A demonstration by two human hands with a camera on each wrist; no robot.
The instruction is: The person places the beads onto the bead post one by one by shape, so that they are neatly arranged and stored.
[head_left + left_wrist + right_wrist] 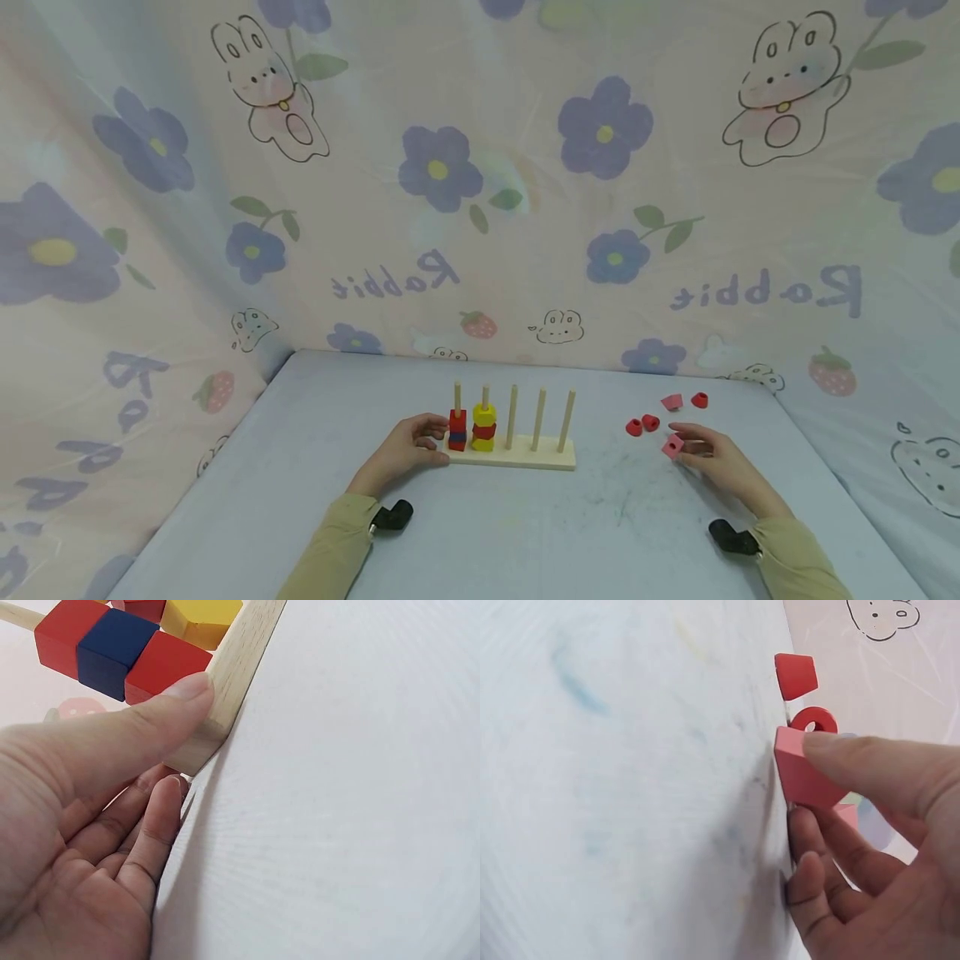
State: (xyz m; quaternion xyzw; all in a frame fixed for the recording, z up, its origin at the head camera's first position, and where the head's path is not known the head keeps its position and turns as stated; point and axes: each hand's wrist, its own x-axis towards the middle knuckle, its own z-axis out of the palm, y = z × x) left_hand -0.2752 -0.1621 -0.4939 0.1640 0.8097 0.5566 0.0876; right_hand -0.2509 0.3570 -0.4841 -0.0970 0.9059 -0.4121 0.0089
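Note:
A pale wooden peg stand (510, 458) lies on the table, its pegs upright. The leftmost peg bears a red block, a blue block (118, 654) and another red block; the second bears yellow blocks (483, 414) with a red one between. My left hand (408, 450) grips the stand's left end, thumb at the front edge and fingers round behind, partly hidden. At the right, my right hand (716, 462) pinches a pink block (810, 771) with a hole, between thumb and fingers, close to the tabletop.
Several loose pieces lie beyond my right hand: red tapered beads (634, 427), another red bead (700, 400) farther back and a second pink block (672, 402). A printed curtain (517, 250) rises behind the white table (510, 533). Dark devices sit at both wrists.

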